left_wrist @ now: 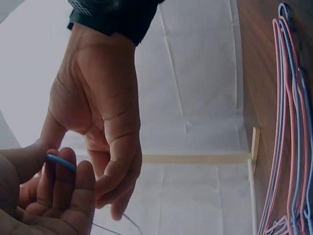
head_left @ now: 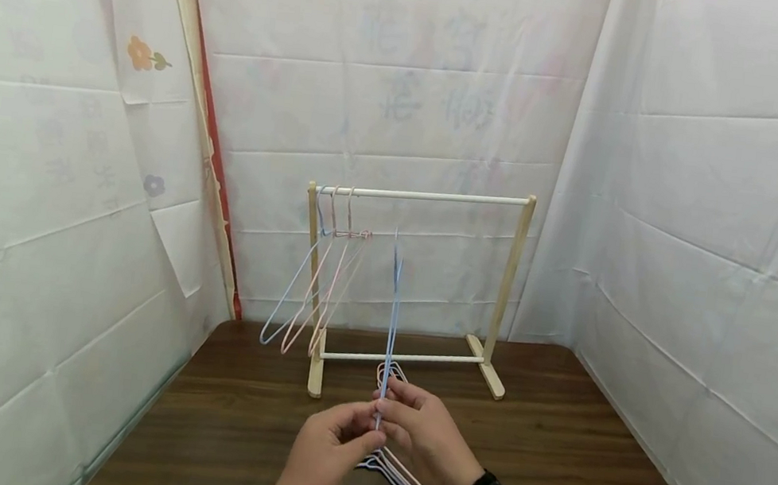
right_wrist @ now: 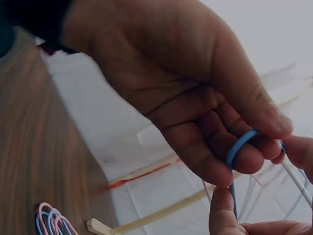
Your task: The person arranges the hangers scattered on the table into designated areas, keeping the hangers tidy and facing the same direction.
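A blue clothes hanger [head_left: 394, 307] stands edge-on in front of me, its far end reaching toward the rack and its near rounded end between my two hands. My left hand [head_left: 328, 445] pinches the near end between thumb and fingers. My right hand [head_left: 426, 432] pinches the same hanger slightly farther along. The blue end [right_wrist: 240, 146] curves past the left fingers in the right wrist view. Beneath the hands, a pile of pink and blue hangers [left_wrist: 288, 122] lies on the table, partly hidden by them in the head view.
A wooden rack with a white rail [head_left: 437, 198] stands at the table's back. One blue hanger [head_left: 291, 295] and two pink hangers [head_left: 300, 316] hang at its left end. White sheets [head_left: 721, 232] enclose the dark wooden table [head_left: 209, 430] on three sides.
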Demonstrator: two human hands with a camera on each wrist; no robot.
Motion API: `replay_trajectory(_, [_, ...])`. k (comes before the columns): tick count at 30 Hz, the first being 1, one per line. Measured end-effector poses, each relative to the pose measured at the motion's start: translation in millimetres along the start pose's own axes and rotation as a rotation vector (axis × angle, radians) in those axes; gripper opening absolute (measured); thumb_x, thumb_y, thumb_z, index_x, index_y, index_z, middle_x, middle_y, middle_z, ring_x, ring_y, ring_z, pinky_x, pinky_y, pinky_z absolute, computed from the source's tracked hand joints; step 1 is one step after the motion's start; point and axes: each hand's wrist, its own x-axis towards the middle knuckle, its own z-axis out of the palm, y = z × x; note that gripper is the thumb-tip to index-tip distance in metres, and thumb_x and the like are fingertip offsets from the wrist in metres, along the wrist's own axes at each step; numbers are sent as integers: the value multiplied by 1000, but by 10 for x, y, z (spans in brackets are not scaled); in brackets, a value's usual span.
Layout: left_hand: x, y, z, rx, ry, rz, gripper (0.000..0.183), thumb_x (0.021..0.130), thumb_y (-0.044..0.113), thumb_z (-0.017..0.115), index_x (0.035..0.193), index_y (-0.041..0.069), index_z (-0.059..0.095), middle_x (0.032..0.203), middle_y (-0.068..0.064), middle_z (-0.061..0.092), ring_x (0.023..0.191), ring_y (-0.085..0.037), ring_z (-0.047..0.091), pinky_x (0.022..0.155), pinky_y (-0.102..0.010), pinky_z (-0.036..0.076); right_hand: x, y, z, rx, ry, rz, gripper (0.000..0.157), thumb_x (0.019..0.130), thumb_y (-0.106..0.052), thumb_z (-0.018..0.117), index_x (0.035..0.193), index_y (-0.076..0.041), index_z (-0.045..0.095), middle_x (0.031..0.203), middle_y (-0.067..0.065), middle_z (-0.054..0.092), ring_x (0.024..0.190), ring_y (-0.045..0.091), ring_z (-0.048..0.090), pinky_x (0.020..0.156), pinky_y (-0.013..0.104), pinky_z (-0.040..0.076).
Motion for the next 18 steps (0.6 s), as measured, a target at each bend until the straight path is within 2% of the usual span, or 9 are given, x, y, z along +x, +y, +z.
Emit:
replay_trajectory(2, [74, -32, -64, -21, -21, -79, 24, 84, 7, 77, 107, 11, 72, 84, -5, 69, 76, -17, 63, 64, -23, 54, 62, -44, 22, -17, 17, 19, 54, 93, -11, 67, 138, 8, 43, 122, 17, 54, 108, 24, 56, 91, 33, 51])
replay_trajectory(5, [190, -10, -163, -34, -59, -136, 23, 85, 11, 77, 108, 9, 72, 85, -7, 69, 79, -19, 64, 66, -24, 54, 157, -130, 58, -39, 38, 53, 57, 94, -15, 67, 139, 9, 41, 124, 19, 54, 106, 25, 58, 89, 31, 52])
replay_trajectory(7, [260, 101, -215, -13, -74, -156, 24, 86, 11, 76, 109, 5, 71, 86, -9, 69, 81, -20, 64, 68, -25, 54, 231, -186, 84, -37, 35, 75, 61, 93, -16, 68, 140, 10, 38, 125, 20, 53, 103, 25, 59, 87, 30, 52])
replay_trajectory(10, [376, 144, -287, -40, -91, -169, 26, 89, 8, 73, 113, 0, 68, 89, -12, 70, 85, -27, 66, 73, -29, 57, 353, -266, 114, -35, 19, 91, 62, 93, -15, 68, 139, 12, 36, 122, 22, 54, 98, 24, 60, 85, 29, 53])
replay_trajectory(12, [451, 163, -326, -72, -95, -182, 27, 89, 6, 71, 114, -3, 66, 91, -16, 70, 86, -31, 67, 75, -31, 57, 437, -314, 132, -36, 10, 100, 60, 93, -15, 68, 137, 12, 38, 118, 22, 55, 95, 23, 61, 83, 29, 54])
replay_trajectory(14, [529, 106, -367, -118, -93, -189, 29, 90, 6, 70, 117, -4, 64, 94, -19, 69, 87, -34, 67, 77, -32, 57, 511, -361, 147, -42, 1, 104, 58, 93, -16, 68, 135, 12, 40, 117, 22, 56, 94, 24, 61, 81, 28, 55])
replay_trajectory(18, [669, 149, -428, -148, -67, -226, 31, 90, 4, 70, 119, -6, 63, 96, -21, 68, 89, -32, 67, 77, -31, 57, 640, -455, 192, -52, -3, 103, 50, 94, -16, 67, 129, 13, 46, 118, 23, 56, 96, 26, 62, 78, 27, 55])
